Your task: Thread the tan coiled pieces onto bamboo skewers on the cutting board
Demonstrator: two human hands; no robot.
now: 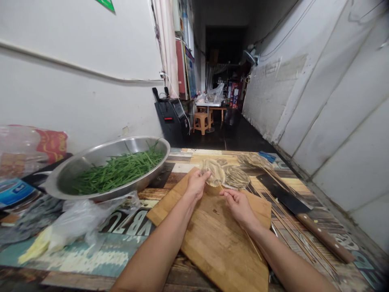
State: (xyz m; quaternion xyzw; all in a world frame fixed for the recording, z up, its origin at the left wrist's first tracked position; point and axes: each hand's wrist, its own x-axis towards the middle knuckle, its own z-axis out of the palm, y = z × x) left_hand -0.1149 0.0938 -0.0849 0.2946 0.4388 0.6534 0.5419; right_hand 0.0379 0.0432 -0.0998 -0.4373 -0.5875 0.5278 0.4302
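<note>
At the frame's centre, a ruffled tan food piece (214,173) is pinched in the left hand (197,184); a bamboo skewer (253,245) is pinched in the right hand (238,206), over a wooden chopping board (209,235). At right, a cleaver (284,194) is laid.

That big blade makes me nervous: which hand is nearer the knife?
The right. The right hand is left of the knife, with skewers between them; the left hand is farther left, past the right hand.

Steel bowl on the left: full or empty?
Partly full. Green stalks lie in the steel bowl, with bare inner wall showing around them.
</note>
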